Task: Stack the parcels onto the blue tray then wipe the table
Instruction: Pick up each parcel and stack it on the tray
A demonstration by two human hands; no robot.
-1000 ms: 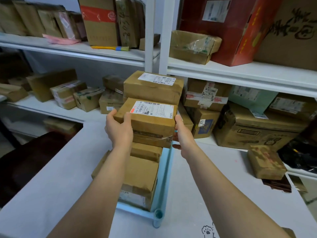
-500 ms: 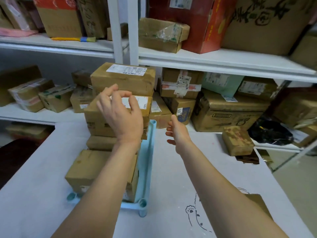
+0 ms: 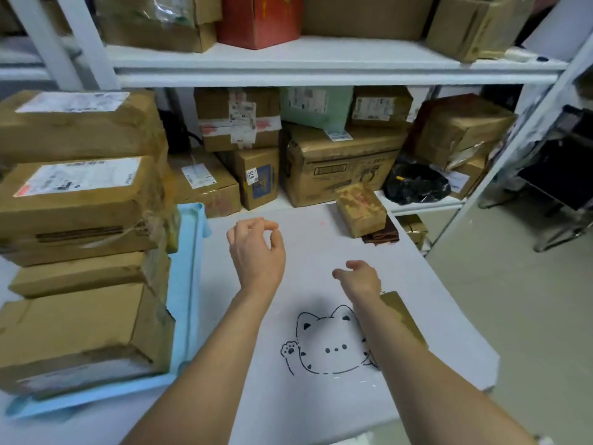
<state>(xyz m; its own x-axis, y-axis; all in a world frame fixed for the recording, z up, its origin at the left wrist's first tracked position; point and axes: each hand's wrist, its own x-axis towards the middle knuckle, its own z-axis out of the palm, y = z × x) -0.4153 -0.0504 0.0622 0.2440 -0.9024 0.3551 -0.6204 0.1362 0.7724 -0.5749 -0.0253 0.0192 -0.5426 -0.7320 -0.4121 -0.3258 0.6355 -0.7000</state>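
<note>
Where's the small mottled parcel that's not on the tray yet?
Head view: the mottled parcel sits at the far right edge of the table, atop a dark flat packet, just beyond the right hand.

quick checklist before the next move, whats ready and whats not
1. Left hand free: ok, holds nothing.
2. Right hand free: ok, holds nothing.
3. All parcels on the blue tray: not ok. The patterned parcel sits at the far right of the table, and a plain parcel lies beside the right forearm.
4. Stack steady: cannot tell.
5. Wiping cloth to hand: not ok, none in view.
</note>
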